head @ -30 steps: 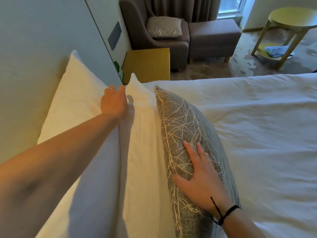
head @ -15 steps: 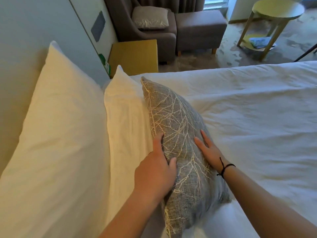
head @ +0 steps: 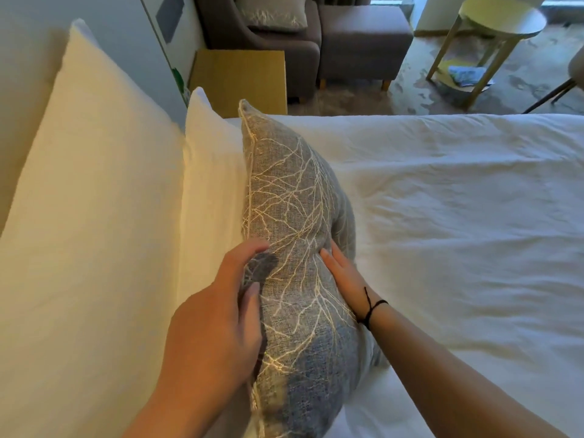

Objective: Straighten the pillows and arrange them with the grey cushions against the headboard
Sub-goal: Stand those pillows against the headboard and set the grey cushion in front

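Observation:
A grey cushion (head: pixel 294 216) with a pale branch pattern stands on edge on the bed. It leans against a smaller white pillow (head: pixel 211 184). Behind that, a large white pillow (head: pixel 94 216) stands against the headboard (head: pixel 19 74). My left hand (head: pixel 221 311) is at the cushion's left seam, fingers loosely curved, index fingertip and thumb touching the fabric. My right hand (head: pixel 341 273) lies flat with straight fingers against the cushion's right face, its fingertips partly hidden behind the bulge. A black band is on that wrist.
The white duvet (head: pixel 458 216) spreads to the right. Beyond the bed are a yellow nightstand (head: pixel 240 77), a brown armchair (head: pixel 303 55) holding another grey cushion (head: pixel 275 14), an ottoman (head: pixel 363 36) and a round side table (head: pixel 499 20).
My left hand came off the top of the white pillows and down to the cushion's left edge. My right hand slid from the cushion's front face to its right side.

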